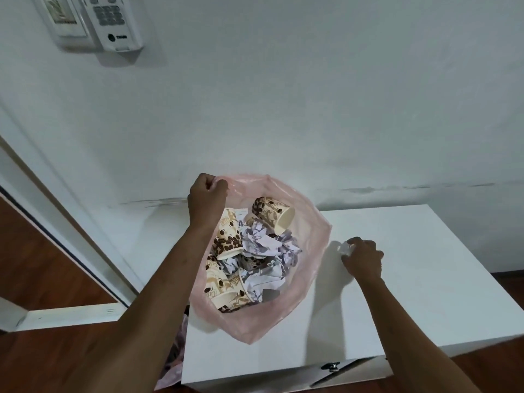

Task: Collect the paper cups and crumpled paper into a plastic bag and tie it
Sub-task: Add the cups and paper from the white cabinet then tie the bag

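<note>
Two bare forearms, sleeveless, unadorned.

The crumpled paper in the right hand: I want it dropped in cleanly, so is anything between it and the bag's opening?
Nothing visible. The right hand grips the crumpled paper over the white table, just right of the pink bag. The left hand holds the rim up, mouth open.

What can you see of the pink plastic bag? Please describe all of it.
The plastic bag is thin, pale pink and see-through. It sits on the white table near the wall, its mouth wide open. Inside lie paper cups printed with coffee beans and crumpled paper. The left hand pinches its far rim and holds it up.
</note>
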